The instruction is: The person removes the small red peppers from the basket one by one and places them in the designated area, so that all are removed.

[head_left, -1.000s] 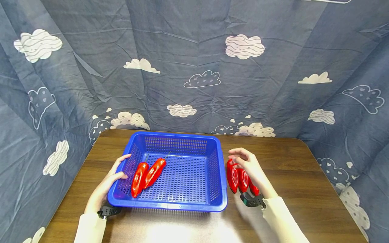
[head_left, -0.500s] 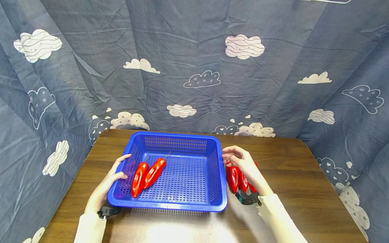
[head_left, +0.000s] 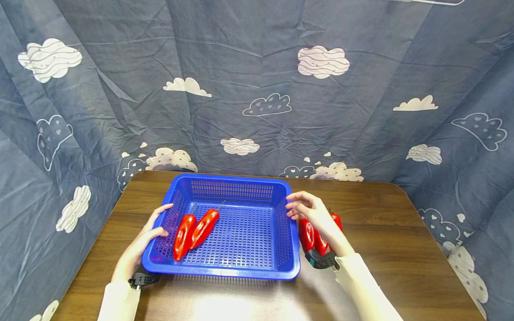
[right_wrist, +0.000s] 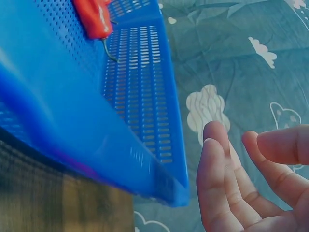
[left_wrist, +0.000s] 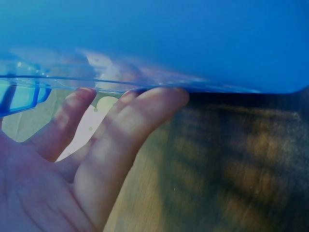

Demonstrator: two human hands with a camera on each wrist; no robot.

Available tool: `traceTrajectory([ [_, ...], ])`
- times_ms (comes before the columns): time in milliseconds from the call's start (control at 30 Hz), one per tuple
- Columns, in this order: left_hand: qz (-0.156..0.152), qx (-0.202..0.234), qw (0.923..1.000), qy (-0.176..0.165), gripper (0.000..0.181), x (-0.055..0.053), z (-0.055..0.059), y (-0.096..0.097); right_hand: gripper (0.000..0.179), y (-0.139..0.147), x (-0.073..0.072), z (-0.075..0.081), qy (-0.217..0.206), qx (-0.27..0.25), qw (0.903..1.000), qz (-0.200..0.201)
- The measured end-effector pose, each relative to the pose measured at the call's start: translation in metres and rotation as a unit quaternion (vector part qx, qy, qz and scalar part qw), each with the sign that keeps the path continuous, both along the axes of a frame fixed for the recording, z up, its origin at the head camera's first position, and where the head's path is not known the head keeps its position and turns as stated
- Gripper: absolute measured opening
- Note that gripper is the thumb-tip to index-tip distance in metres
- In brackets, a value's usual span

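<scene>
A blue perforated plastic basket [head_left: 225, 272] stands on the table with two long red chili peppers [head_left: 205, 227] lying at its left side. My left hand [head_left: 146, 238] holds the basket's left edge, its fingertips reaching over the rim. In the left wrist view its fingers [left_wrist: 108, 159] meet the blue edge. My right hand [head_left: 311, 211] is at the far right part of the rim, fingers loosely bent. The right wrist view shows these fingers [right_wrist: 212, 179] beside the basket corner, nothing between them. More red chili peppers [head_left: 308, 234] lie under the right forearm, partly hidden.
The brown wooden table [head_left: 385, 223] ends at a back edge just behind the basket. A dark cloud-patterned curtain [head_left: 257, 67] hangs behind and on both sides. The peppers on the table lie close against the basket's right side.
My right hand has moved left from over the peppers on the table to the basket's right rim, uncovering more of them. The left hand, the basket and its peppers have stayed put.
</scene>
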State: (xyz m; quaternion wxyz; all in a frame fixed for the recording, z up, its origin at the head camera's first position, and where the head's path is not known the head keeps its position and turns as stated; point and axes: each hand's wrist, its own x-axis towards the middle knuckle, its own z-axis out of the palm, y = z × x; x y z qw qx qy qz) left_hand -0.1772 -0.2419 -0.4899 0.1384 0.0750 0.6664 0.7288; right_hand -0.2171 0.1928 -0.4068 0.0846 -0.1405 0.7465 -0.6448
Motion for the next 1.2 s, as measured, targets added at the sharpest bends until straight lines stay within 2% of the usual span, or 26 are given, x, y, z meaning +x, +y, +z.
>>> traceTrajectory([
  [300,0.002,-0.014,0.9998,0.011,0.070,0.000,0.001,0.000,0.026,-0.014,-0.001,0.003,0.001,0.016,0.9998,0.013],
  [467,0.000,-0.014,0.9998,0.014,0.070,0.000,0.002,0.000,0.024,-0.023,-0.003,0.004,-0.009,0.009,0.9997,0.022],
  [733,-0.008,0.004,0.9999,0.007,0.071,0.001,0.003,0.000,0.024,-0.038,-0.005,0.004,-0.005,0.012,0.9991,0.040],
  [1200,-0.007,-0.002,1.0000,0.005,0.071,0.000,0.002,0.000,0.023,-0.066,-0.008,-0.001,-0.006,0.013,0.9976,0.068],
])
